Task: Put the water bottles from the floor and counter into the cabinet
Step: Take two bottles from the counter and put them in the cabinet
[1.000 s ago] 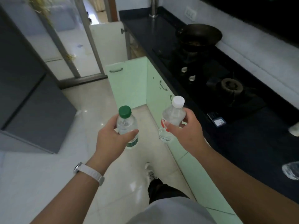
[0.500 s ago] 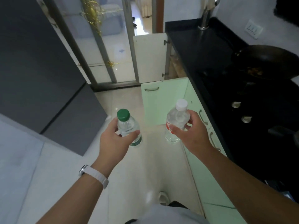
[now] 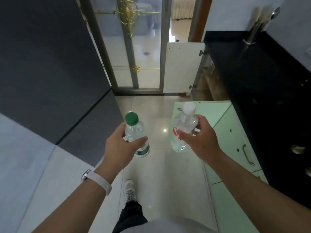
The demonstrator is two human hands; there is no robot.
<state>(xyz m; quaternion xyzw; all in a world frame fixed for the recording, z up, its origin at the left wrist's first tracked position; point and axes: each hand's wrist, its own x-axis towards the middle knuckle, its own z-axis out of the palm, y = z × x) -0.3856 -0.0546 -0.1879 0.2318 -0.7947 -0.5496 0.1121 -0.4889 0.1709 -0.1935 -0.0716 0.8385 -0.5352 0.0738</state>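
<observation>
1. Head view: both bottles are off the floor (image 3: 161, 165) and the counter (image 3: 252, 81), carried out in front of the body over the tiles.
2. Left hand (image 3: 117, 147) grips the green-cap bottle (image 3: 135, 132) round its middle, thumb across the near side and fingers (image 3: 122, 130) wrapped behind. Cap up, leaning a bit away.
3. Right hand (image 3: 202, 140) holds the white-cap bottle (image 3: 184, 123) from its right side, thumb low by the red label, fingers curled at the shoulder. It's also near upright.
4. Why so, I'd judge: one bottle per hand saves a trip, and gripping the body below the cap leaves each ready to go on a shelf base-first.
5. Arms: both forearms reach fwd w/ wrists roughly straight, hands apart so the bottles don't touch (a white strap (image 3: 97, 179) sits on the left wrist).
6. Two doors stand open ahead on the right: a green door (image 3: 207, 113) just beyond the right hand and a white door (image 3: 183, 68) farther on. Can't tell which cabinet is meant; neither bottle is inside yet.
</observation>
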